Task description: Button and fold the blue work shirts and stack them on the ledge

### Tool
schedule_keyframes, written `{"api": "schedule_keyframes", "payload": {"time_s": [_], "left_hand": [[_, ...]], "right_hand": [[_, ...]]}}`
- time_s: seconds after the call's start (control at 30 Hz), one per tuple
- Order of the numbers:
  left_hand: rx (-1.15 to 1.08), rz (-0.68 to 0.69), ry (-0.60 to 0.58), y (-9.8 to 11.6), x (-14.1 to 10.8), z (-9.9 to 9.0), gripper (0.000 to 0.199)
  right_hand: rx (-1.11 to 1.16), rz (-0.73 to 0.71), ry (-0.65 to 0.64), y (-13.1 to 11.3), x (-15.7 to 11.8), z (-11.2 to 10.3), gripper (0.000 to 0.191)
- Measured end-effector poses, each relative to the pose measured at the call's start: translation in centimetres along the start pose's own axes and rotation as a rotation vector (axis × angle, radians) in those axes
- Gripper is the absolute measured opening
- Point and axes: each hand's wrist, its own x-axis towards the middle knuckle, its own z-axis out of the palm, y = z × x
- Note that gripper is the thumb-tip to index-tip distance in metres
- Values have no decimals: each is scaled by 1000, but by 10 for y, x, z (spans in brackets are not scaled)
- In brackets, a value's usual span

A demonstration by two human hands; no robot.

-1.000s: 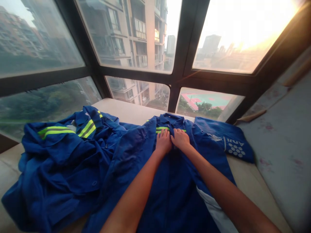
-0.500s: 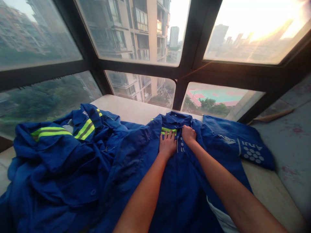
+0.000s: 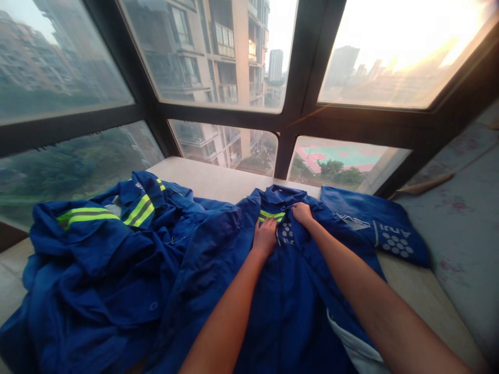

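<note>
A blue work jacket (image 3: 284, 291) lies spread front up before me, its collar toward the window. It has a yellow-and-grey reflective strip (image 3: 272, 215) across the chest and a dotted pale logo (image 3: 287, 233) beside it. My left hand (image 3: 265, 238) is on the chest at the strip's lower edge, fingers bent and drawn together on the cloth. Just below the collar, my right hand (image 3: 302, 213) is closed on the jacket's cloth on the other side of the front. The fingertips of both hands are partly hidden.
To the left is a crumpled blue garment (image 3: 97, 280) with reflective bands. A folded blue garment (image 3: 390, 228) with pale lettering lies at the right. The pale ledge (image 3: 206, 171) meets dark-framed windows behind, and a flower-patterned wall (image 3: 456, 228) stands on the right.
My left hand's fingers, spread flat before, have bent and come together on the cloth. My right hand has shifted slightly right, and more of the dotted logo shows. The view has shifted a little.
</note>
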Motion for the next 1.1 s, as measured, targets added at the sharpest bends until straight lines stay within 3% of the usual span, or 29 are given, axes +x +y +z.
{"api": "schedule_keyframes", "payload": {"time_s": [0.27,0.4,0.63,0.87,1.1], "left_hand": [[2,-11,0,-10,-21,-11,48],[29,-32,32,-10,-26,-12,47],[101,-29,26,-6,-25,-10,51],[95,-21,22,-5,-23,-11,47],[8,-19,50,-5,-24,-10,44]], "right_hand": [[-12,-144,-78,-3,-8,0,33],[-60,-203,-13,-7,-30,2,25],[-175,-287,147,-33,-55,7,33],[-199,-247,139,-51,-41,24,28],[-51,10,202,-38,-16,28,42]]}}
